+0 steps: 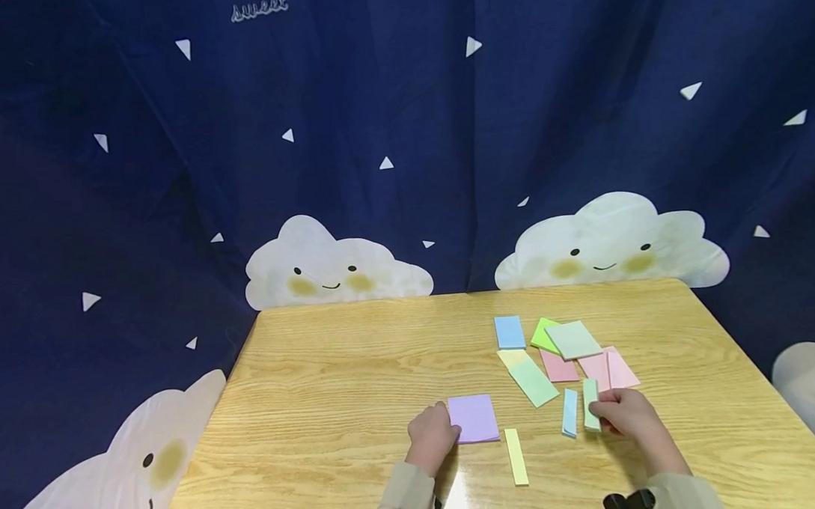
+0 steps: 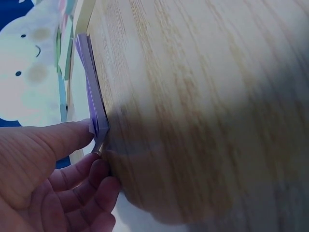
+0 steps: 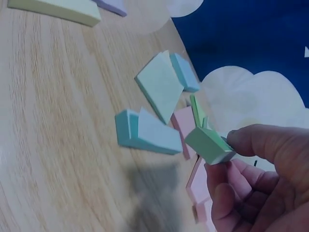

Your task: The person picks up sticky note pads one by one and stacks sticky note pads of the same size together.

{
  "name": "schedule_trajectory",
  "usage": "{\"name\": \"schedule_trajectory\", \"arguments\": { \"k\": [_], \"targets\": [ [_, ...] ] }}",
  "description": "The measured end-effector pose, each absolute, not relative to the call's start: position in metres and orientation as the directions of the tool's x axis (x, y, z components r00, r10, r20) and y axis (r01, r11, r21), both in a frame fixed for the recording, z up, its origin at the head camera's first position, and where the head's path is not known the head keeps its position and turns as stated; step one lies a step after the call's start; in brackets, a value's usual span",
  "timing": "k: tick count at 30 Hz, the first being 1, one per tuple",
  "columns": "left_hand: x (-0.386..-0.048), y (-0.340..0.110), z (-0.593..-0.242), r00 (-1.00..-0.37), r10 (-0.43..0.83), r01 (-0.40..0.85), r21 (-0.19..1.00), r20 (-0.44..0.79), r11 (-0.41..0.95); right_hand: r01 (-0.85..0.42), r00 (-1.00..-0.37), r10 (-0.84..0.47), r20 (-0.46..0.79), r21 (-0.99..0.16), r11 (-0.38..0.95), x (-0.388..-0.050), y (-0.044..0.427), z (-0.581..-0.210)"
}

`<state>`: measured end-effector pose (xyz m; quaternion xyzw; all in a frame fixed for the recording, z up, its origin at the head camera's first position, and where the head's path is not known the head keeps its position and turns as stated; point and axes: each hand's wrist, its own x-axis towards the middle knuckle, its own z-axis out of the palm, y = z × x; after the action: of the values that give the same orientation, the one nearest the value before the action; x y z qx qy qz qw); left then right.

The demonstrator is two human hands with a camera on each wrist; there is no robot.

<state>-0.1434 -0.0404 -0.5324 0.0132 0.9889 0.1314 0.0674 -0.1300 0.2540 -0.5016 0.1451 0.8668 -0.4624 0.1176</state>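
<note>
Plainly, the purple pad (image 1: 473,417) lies at the worktop's (image 1: 331,377) near middle, and the narrow green pad (image 1: 591,401) sits off at its three o'clock, twelve o'clock being the far side. The left hand (image 1: 432,433) has the purple pad's nine o'clock edge pinched in its grip; the left wrist view alone shows the thumb over one face, the fingers curled below, and the leaves side-on. At the green pad's four o'clock, the right hand (image 1: 627,410) nips it between thumb and fingers. Its wrist camera shows the pad's thick end and, on the narrow blue pad (image 1: 569,412) near it at nine o'clock, a top leaf lifting, which the head view barely reveals. A yellow strip (image 1: 516,457) lies at the purple pad's five o'clock. Beyond the green pad, from ten to one o'clock, are a blue pad (image 1: 509,332), a mint oblong (image 1: 535,382), a pale green pad (image 1: 575,340) overlapping a lime one (image 1: 544,335), a rose pad (image 1: 558,367) and light pink pads (image 1: 620,367). Wood grain runs toward the nine o'clock edge; the twelve o'clock edge meets a navy curtain (image 1: 375,98).
</note>
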Motion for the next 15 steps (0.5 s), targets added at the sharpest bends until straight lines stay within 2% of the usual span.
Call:
{"name": "schedule_trajectory", "arguments": {
  "k": [15],
  "targets": [
    [-0.145,-0.041,-0.533,-0.991,0.041,0.005,0.271,-0.127,0.963,0.269,-0.961,0.087,-0.263,-0.813,0.517,-0.125,0.226,-0.488]
  ]
}}
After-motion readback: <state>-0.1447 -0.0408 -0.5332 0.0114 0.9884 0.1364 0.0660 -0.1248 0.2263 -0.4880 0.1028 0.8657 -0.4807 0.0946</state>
